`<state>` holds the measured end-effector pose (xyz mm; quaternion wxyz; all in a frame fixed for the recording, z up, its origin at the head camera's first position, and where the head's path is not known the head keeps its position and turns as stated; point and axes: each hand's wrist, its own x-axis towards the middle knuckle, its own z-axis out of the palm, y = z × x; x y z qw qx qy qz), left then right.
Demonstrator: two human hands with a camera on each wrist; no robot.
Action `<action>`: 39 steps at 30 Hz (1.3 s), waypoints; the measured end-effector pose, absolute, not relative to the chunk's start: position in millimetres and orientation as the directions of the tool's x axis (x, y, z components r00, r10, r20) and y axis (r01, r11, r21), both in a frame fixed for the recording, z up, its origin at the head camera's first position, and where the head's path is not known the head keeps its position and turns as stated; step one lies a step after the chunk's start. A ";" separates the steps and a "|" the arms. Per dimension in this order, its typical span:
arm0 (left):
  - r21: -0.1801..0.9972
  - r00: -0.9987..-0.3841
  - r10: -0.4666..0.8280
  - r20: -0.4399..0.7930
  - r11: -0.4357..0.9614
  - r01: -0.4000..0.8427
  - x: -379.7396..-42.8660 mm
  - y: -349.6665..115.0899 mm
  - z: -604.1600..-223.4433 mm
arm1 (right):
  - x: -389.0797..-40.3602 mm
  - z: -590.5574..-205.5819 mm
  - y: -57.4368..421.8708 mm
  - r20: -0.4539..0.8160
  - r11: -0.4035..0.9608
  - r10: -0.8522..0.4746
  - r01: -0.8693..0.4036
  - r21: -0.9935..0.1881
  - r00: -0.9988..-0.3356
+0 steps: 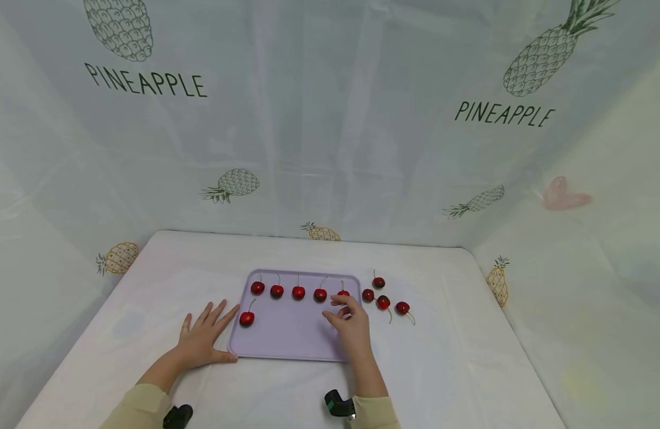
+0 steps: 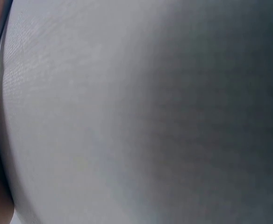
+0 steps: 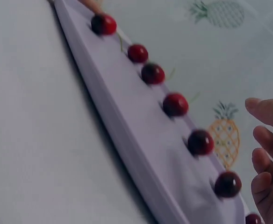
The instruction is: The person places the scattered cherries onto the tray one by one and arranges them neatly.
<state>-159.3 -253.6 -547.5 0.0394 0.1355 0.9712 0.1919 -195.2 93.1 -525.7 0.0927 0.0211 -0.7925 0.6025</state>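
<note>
A lilac tray (image 1: 287,342) lies on the table with red cherries that have green stems. Several, such as this cherry (image 1: 298,292), form a row along its far side, and another cherry (image 1: 246,319) lies below the row's left end. My left hand (image 1: 198,342) rests spread on the cloth, forefinger and thumb at the tray's left edge. Over the tray's right part is my right hand (image 1: 354,330), thumb and forefinger apart and nothing between them. It partly covers the row's rightmost cherry (image 1: 343,292). In the right wrist view its fingers (image 3: 267,140) are loosely bent beside the row.
Right of the tray several loose cherries lie on the white cloth, among them one (image 1: 402,308) farthest right. A curtain (image 1: 330,119) with pineapple prints hangs behind the table. The left wrist view shows mostly blurred cloth (image 2: 80,116).
</note>
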 end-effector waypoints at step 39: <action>0.385 -0.958 0.286 0.029 0.881 0.275 -165.8 -263.3 -574.9 | -216.3 -550.5 183.3 0.227 0.601 0.382 0.054 -0.798 -0.896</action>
